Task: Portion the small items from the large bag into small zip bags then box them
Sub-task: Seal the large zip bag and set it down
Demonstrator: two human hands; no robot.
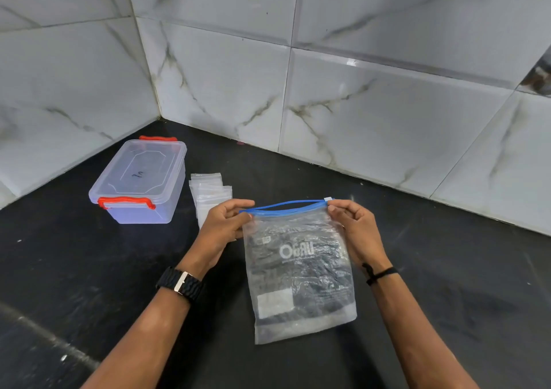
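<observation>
Centrally, large bag (301,269) pinched by left hand (222,224), right hand (354,227)

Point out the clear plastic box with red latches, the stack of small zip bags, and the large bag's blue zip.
Clear plastic box with red latches (140,177): head view, lid centre.
Stack of small zip bags (208,192): head view, top bags.
Blue zip (286,206): head view, mid-strip.

A black surface (89,269) with faint pale streaks and specks is seen, bounded at the back by 2 walls that meet in a corner at the upper left. The walls are faced with large glossy white marble-look tiles (387,114), veined in grey and brown. Dark grime is seen along the corner grout line (150,69). Light is reflected on the tiles.
</observation>
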